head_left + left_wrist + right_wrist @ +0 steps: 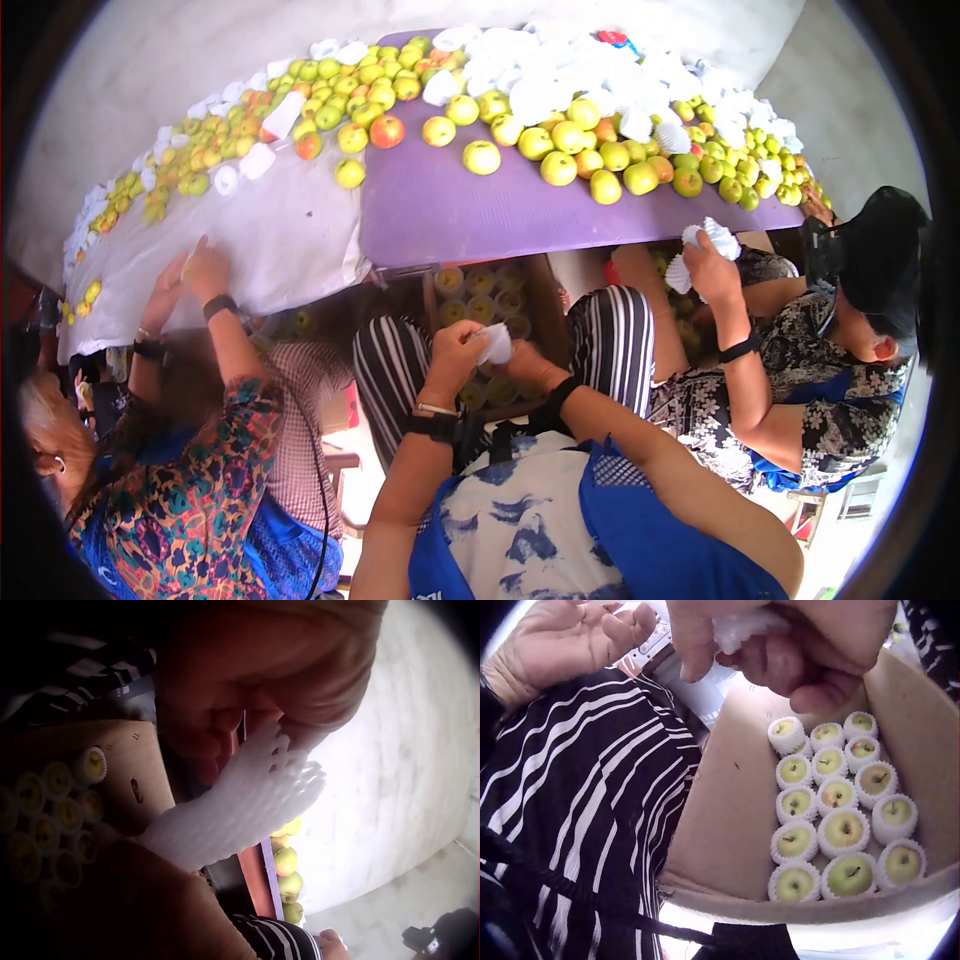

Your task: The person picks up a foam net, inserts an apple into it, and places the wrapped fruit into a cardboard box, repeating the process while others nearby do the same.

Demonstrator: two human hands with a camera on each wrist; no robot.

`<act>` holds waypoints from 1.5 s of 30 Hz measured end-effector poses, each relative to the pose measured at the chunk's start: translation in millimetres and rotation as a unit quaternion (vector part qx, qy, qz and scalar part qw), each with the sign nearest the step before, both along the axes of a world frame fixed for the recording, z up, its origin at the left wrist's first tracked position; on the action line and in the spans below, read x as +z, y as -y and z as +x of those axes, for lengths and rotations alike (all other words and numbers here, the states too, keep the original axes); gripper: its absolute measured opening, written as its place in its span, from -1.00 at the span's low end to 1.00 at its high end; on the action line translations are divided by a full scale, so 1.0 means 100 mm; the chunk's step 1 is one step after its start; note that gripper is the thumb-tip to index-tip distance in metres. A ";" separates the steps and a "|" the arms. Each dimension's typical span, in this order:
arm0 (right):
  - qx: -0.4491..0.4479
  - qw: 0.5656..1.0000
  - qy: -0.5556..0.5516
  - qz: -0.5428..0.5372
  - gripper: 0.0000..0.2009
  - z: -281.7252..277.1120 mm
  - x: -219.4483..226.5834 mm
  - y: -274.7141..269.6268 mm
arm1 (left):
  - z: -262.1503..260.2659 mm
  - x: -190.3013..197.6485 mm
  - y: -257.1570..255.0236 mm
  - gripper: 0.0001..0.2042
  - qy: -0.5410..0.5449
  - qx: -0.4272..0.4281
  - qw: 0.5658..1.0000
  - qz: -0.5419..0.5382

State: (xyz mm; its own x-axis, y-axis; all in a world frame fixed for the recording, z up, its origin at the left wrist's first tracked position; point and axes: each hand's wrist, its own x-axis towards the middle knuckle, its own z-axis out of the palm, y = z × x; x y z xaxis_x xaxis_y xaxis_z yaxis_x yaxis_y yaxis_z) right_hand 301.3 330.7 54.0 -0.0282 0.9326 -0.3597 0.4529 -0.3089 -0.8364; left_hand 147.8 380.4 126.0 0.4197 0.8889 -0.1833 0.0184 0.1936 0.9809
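Note:
A white foam net sleeve [495,344] [232,802] stretches between the two hands above the wearer's lap. My left hand [457,352] [277,671] pinches its frilled end. At the other end, the fingers of my right hand [532,368] [780,649] are curled round the foam [742,627]. Part of the sleeve is hidden by the fingers. Below the hands stands an open cardboard box [545,300] [720,802] with rows of apples [844,829] in foam sleeves. In the right wrist view my left hand [574,645] is palm up at the upper left.
Beyond the box is a purple-topped table [440,210] with loose apples [481,157] and a pile of white foam sleeves [520,70]. A pale cloth [290,230] covers its left part. People sit close on both sides, their hands [205,272] [712,270] near the table edge.

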 end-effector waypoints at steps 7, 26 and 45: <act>0.008 0.984 0.169 -0.048 -0.50 0.11 0.52 -0.11 | 0.02 -0.11 -0.03 -0.91 0.046 0.168 0.985 0.016; -0.343 0.881 0.294 0.140 -0.55 2.28 1.11 -1.57 | 0.09 -0.14 -0.08 -0.92 0.165 0.207 0.952 -0.155; -0.042 0.788 -0.607 0.093 -0.42 1.00 1.41 -0.44 | 0.19 -0.25 -0.04 -0.93 0.074 0.212 0.965 -0.135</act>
State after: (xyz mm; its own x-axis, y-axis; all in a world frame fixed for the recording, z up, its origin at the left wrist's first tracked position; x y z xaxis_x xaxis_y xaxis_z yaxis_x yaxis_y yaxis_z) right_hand 401.2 374.8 195.4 -0.1807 0.9831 0.0277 -0.7312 -0.1155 -0.6724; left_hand 166.5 383.9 101.0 0.0677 0.9144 -0.3990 -0.2556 0.4025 0.8790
